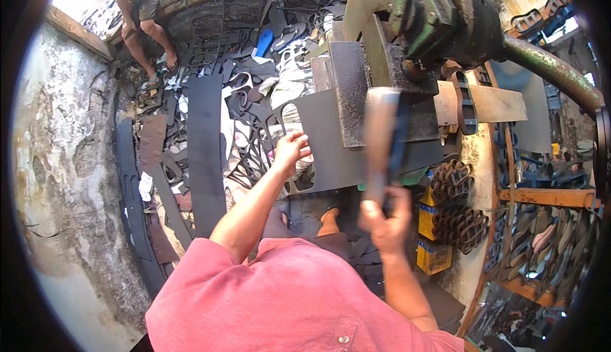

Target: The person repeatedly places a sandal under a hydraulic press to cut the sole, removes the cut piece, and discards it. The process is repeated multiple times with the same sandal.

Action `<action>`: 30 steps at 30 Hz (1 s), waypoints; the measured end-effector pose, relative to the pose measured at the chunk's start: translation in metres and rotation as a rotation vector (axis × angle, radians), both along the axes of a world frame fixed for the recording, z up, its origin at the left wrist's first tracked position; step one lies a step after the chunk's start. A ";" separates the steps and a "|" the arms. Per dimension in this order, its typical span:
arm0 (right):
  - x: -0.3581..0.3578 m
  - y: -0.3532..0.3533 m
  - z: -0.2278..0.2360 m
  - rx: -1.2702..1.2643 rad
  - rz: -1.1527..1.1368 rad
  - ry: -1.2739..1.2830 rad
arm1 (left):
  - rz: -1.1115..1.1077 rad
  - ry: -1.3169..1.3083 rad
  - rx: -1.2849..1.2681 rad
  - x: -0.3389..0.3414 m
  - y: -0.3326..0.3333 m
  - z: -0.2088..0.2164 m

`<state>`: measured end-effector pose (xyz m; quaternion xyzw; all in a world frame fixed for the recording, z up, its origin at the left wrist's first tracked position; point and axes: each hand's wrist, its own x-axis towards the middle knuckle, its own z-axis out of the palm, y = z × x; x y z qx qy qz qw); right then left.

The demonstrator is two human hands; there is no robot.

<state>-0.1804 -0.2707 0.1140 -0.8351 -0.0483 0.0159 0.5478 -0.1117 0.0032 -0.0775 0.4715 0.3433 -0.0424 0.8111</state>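
Note:
A dark rubber-like sheet (323, 119) lies across the press, with rounded cut-outs along its left edge. My left hand (293, 153) is at that edge, its fingers curled closed on the sheet between the cut-outs. My right hand (387, 219) grips the lower end of a long, narrow cutting die (378, 145), brown and blue and smeared by motion. The die stands out in front of the press's dark metal block (349, 91), over the sheet. Whether it touches the sheet, I cannot tell.
The green press head (423, 24) and its thick arm (554, 65) overhang the right. Stacked sole-shaped dies (457, 223) sit beside yellow boxes (434, 256). Scrap and a long dark strip (205, 154) cover the left floor. A person (143, 18) sits at the far left.

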 end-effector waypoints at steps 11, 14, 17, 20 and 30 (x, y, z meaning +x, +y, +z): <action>0.034 0.120 -0.138 -0.653 -0.034 -0.397 | -0.032 -0.046 -0.078 0.007 0.008 0.012; 0.036 0.121 -0.138 -0.664 -0.015 -0.252 | 0.003 -0.095 -0.100 0.005 0.005 0.016; 0.011 0.096 -0.124 -0.497 0.059 -0.234 | 0.040 -0.205 -0.066 0.002 0.004 0.016; 0.002 0.064 -0.147 -0.640 0.063 -0.305 | -0.074 -0.230 0.017 0.008 0.006 0.019; -0.003 0.054 -0.152 -0.598 0.066 -0.290 | -0.076 -0.288 -0.082 -0.002 0.008 0.035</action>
